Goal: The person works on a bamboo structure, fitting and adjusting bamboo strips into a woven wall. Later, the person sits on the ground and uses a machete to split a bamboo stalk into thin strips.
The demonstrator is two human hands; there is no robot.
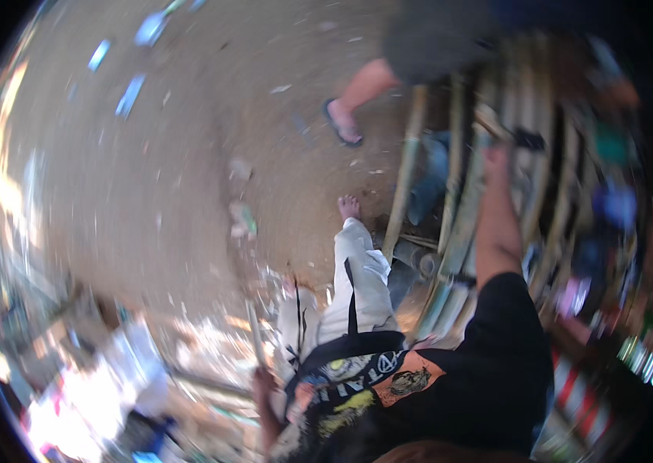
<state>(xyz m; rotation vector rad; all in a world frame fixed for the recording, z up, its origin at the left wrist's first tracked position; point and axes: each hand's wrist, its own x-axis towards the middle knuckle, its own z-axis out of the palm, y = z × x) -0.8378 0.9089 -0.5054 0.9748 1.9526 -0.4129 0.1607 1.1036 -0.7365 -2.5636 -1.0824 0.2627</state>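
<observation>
My left hand (264, 383) is low in the view beside my body, closed round a long, thin, pale stick-like piece (255, 333) that points away from me. My right arm stretches out over a bench of bamboo slats (469, 224). At its end my right hand (498, 154) is smeared by motion. A short tan piece (490, 123) and a dark object (529, 140) lie right at its fingers; whether the hand grips either of them is unclear.
Another person's sandalled foot (343, 123) stands on the bare dirt ground (187, 139) ahead. A blue-grey bag-like thing (428, 181) shows between the slats. Blurred coloured items, one blue (616, 202), crowd the right side. Bright plastic-like clutter (99, 386) lies at lower left.
</observation>
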